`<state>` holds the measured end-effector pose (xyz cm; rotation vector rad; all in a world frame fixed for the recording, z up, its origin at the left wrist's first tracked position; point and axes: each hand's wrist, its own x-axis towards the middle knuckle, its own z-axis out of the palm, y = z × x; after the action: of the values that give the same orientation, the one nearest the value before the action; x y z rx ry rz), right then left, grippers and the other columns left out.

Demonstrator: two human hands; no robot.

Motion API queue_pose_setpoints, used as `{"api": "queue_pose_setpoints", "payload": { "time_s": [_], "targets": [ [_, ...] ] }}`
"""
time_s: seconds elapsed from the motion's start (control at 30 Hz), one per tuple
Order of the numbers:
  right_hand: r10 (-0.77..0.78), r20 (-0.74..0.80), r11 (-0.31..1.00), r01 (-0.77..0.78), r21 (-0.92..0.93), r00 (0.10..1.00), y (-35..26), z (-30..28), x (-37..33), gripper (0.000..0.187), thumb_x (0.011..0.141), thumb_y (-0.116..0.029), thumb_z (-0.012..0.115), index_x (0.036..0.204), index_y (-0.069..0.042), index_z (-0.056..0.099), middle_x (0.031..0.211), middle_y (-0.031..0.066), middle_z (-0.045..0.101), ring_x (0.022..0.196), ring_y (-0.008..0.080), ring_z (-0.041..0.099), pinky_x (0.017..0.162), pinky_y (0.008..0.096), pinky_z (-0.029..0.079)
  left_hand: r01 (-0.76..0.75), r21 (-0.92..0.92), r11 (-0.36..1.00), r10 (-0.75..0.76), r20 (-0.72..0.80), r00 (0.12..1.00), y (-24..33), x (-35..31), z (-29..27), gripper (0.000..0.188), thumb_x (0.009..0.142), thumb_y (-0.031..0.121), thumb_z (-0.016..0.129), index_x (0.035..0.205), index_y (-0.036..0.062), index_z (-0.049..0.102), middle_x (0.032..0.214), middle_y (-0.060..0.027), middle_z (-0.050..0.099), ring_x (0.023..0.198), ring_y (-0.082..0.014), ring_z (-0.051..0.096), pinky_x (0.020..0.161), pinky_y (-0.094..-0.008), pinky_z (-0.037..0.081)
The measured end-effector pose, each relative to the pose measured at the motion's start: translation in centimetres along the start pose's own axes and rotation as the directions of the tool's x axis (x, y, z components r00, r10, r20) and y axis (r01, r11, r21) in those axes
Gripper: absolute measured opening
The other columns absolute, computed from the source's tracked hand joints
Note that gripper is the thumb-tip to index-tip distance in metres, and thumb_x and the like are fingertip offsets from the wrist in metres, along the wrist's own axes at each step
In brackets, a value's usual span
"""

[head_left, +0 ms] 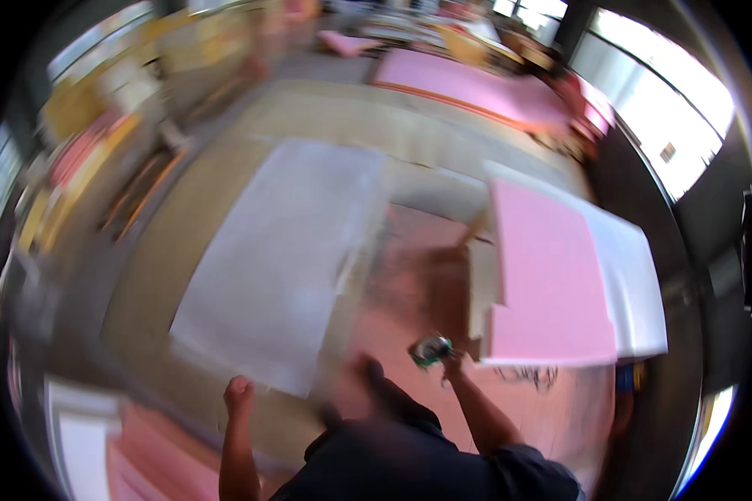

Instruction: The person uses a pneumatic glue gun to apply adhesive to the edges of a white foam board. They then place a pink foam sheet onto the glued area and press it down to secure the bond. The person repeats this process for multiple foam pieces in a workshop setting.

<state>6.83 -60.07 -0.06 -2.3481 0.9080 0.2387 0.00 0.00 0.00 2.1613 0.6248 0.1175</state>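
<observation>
My right hand (454, 366) grips a small green tool with a pale round part (430, 351); blur hides its exact kind. It is held out over the reddish floor, near the front left corner of a table covered with a pink sheet (547, 284). Beyond the near edge of a large whitish sheet (280, 250), on my side, hangs my left hand (239, 391). Its fingers look curled closed, and whatever they may hold is hidden. The whitish sheet lies on a wide tan board surface to the left.
White material (631, 275) hangs past the pink sheet's right side. A long pink slab (476, 83) lies at the far end. Pink and white panels (154, 451) stand at lower left, stacked boards (92, 167) at far left. Dark cables (530, 376) show at the right table's near edge.
</observation>
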Motion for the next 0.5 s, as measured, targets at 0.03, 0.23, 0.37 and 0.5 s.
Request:
{"api": "queue_pose_setpoints", "payload": {
  "time_s": [0.03,0.23,0.37,0.5],
  "targets": [
    [0.074,-0.026,0.996,-0.073,0.044,0.997,0.3,-1.3,1.1,0.033,0.076,-0.038,0.070,0.099,-0.016,0.076,0.094,0.0209,0.071,0.094,0.0406,0.068,0.081,0.0486,0.054,-0.053,-0.027,0.998,0.054,0.037,0.998,1.9,2.5,2.9,0.034,0.082,0.014,0.076,0.111,-0.0011,0.066,0.103,-0.0145,0.073,0.093,-0.0235,0.072,0.083,-0.0353,0.057],
    [0.157,-0.247,0.978,-0.115,0.174,0.956,0.7,-4.0,2.3,0.028,0.076,-0.031,0.071,0.100,-0.018,0.078,0.086,0.0208,0.071,0.086,0.0385,0.070,0.079,0.0462,0.055,-0.387,-0.099,0.917,0.383,0.494,0.781,18.7,6.1,18.3,0.039,0.080,0.013,0.076,0.115,-0.0001,0.064,0.107,-0.0171,0.072,0.096,-0.0293,0.071,0.084,-0.0382,0.057],
    [0.188,-0.122,0.967,-0.162,0.196,0.975,-0.9,-5.6,2.0,0.033,0.075,-0.024,0.066,0.106,-0.020,0.077,0.092,0.0209,0.072,0.090,0.0386,0.069,0.084,0.0475,0.054,-0.735,-0.093,0.671,0.563,0.709,0.425,33.5,2.7,24.5,0.043,0.078,0.017,0.078,0.117,0.0032,0.065,0.115,-0.0171,0.068,0.104,-0.0362,0.066,0.090,-0.0432,0.053],
    [0.144,-0.096,0.955,-0.113,0.276,0.985,-5.2,-7.9,3.7,0.034,0.078,-0.024,0.065,0.110,-0.018,0.074,0.090,0.0219,0.071,0.085,0.0407,0.069,0.080,0.0502,0.054,-0.870,-0.243,0.430,0.586,0.808,0.064,47.3,-0.7,30.2,0.049,0.077,0.020,0.079,0.121,0.0057,0.064,0.116,-0.0147,0.068,0.114,-0.0332,0.062,0.100,-0.0433,0.048]
  ]
}}
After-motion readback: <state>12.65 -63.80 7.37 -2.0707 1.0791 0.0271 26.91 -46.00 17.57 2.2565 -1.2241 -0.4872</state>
